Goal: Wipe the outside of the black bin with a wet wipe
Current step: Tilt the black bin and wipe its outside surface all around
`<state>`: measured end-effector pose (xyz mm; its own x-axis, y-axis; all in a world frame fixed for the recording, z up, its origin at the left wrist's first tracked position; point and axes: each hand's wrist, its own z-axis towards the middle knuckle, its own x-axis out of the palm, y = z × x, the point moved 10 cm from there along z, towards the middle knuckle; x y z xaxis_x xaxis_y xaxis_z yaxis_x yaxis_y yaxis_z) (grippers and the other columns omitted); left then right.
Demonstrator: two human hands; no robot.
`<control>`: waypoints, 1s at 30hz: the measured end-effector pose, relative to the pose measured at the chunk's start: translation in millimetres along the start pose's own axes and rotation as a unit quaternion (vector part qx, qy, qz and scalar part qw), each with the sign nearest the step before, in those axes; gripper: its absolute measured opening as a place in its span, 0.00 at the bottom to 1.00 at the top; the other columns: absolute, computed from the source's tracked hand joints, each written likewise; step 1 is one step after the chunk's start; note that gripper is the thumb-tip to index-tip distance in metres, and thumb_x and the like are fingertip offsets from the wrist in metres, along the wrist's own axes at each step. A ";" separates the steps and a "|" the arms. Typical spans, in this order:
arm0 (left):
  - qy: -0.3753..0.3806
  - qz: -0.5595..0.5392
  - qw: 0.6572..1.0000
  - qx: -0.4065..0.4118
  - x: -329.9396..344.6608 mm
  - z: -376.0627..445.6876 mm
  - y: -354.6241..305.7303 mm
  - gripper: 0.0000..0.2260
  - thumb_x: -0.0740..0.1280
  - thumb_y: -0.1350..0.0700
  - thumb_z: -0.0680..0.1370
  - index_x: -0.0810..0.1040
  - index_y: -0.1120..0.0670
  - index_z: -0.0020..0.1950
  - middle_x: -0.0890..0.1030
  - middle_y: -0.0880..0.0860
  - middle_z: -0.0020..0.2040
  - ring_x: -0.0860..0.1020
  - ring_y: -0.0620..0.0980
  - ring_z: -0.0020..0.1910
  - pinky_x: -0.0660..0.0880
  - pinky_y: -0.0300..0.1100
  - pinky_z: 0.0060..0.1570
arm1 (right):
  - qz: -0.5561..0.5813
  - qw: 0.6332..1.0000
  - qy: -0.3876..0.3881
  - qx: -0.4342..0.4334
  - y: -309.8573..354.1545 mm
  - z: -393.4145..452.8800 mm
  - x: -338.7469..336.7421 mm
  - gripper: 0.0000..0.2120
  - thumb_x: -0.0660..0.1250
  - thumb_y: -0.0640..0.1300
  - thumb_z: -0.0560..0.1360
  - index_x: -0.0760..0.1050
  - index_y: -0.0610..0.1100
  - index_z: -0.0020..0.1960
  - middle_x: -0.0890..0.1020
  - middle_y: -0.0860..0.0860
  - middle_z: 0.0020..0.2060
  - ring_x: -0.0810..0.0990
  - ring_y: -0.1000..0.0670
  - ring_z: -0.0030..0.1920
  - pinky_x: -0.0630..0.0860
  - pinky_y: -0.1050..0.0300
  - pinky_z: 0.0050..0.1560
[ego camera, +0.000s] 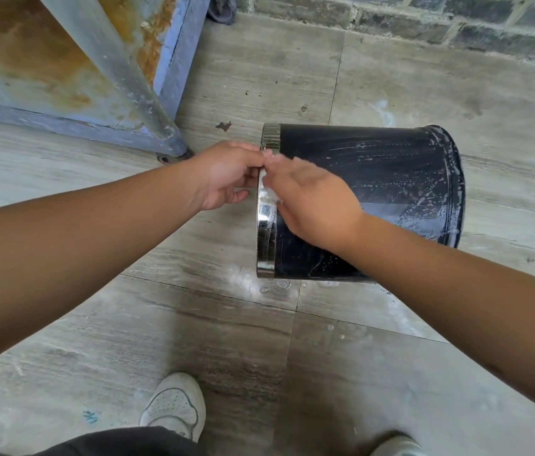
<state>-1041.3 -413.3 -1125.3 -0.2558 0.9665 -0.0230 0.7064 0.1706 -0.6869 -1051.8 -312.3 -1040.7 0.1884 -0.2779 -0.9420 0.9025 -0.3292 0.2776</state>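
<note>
1. The tiled floor [391, 77] is carrying everything, with wet patches and droplets lying just beside the bin.
2. The black bin [374, 179] is lying on its side on that floor, mouth toward the person's left, its wall streaked with moisture and pale residue near the base.
3. The chrome band [266, 238] around the mouth is getting the attention now; working around it in overlapping passes, then rolling the bin, would likely reach the underside.
4. The left hand [226, 176] is curling over the rim, fingers closed on its edge, steadying the bin.
5. The right hand [312, 205] is pressing down, fingers bent over the wet wipe [271, 194], rubbing where band meets wall.
</note>
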 end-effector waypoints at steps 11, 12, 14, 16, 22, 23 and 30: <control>-0.011 0.011 1.000 -0.002 -3.4 2.3 -5.5 0.03 0.68 0.51 0.76 0.79 0.48 0.43 0.81 0.46 0.36 0.79 0.44 0.36 0.71 0.44 0.46 | 0.010 0.931 0.178 -0.317 75.3 -120.5 67.0 0.10 0.62 0.39 0.78 0.81 0.40 0.54 0.84 0.44 0.55 0.81 0.45 0.58 0.66 0.54 0.68; -0.021 0.010 1.000 0.001 -4.8 4.0 -7.4 0.03 0.69 0.51 0.76 0.79 0.49 0.45 0.81 0.47 0.37 0.79 0.45 0.38 0.71 0.44 0.47 | -0.002 0.924 0.223 -0.312 71.5 -132.8 76.1 0.10 0.61 0.38 0.77 0.81 0.41 0.52 0.85 0.45 0.52 0.82 0.46 0.56 0.67 0.54 0.68; -0.038 0.002 0.999 0.006 -6.6 6.8 -11.9 0.03 0.69 0.52 0.76 0.79 0.50 0.46 0.80 0.48 0.38 0.78 0.47 0.41 0.72 0.44 0.47 | -0.027 0.898 0.350 -0.264 52.3 -155.3 93.2 0.11 0.62 0.37 0.75 0.79 0.42 0.55 0.83 0.44 0.55 0.80 0.44 0.58 0.70 0.51 0.67; -0.050 0.005 0.999 0.015 -7.7 9.1 -19.9 0.03 0.69 0.53 0.77 0.79 0.51 0.45 0.80 0.49 0.38 0.78 0.48 0.43 0.73 0.44 0.48 | -0.019 0.884 0.421 -0.203 33.9 -165.8 92.0 0.16 0.60 0.36 0.75 0.74 0.43 0.62 0.80 0.44 0.60 0.77 0.43 0.61 0.73 0.47 0.64; -0.126 0.144 0.978 0.082 -9.7 13.6 -58.8 0.07 0.65 0.55 0.78 0.80 0.56 0.43 0.79 0.57 0.42 0.77 0.49 0.40 0.72 0.40 0.40 | 0.163 0.986 0.030 -0.018 -30.7 -97.4 -52.7 0.15 0.61 0.40 0.75 0.76 0.43 0.61 0.83 0.46 0.54 0.80 0.49 0.55 0.74 0.58 0.57; -0.156 0.203 0.960 0.113 -8.8 10.2 -67.9 0.07 0.65 0.55 0.77 0.80 0.56 0.50 0.78 0.57 0.49 0.77 0.47 0.44 0.72 0.38 0.44 | 0.145 0.988 -0.035 0.036 -58.4 -88.1 -74.5 0.15 0.60 0.40 0.75 0.76 0.43 0.60 0.84 0.47 0.53 0.80 0.49 0.54 0.73 0.58 0.57; -0.096 0.568 0.740 0.348 68.9 -21.2 -76.9 0.21 0.56 0.54 0.82 0.64 0.55 0.75 0.63 0.58 0.76 0.59 0.58 0.75 0.53 0.48 0.74 | 0.055 0.972 -0.068 0.216 -149.5 -52.9 -82.0 0.10 0.61 0.43 0.79 0.77 0.44 0.58 0.84 0.44 0.46 0.82 0.41 0.46 0.78 0.50 0.45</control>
<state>-1099.2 -355.8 -1058.6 0.1056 0.3541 -0.9292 0.0436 -0.9352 -0.3514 -1181.7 -192.5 -1014.9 0.1955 -0.4394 -0.8768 0.6269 -0.6315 0.4563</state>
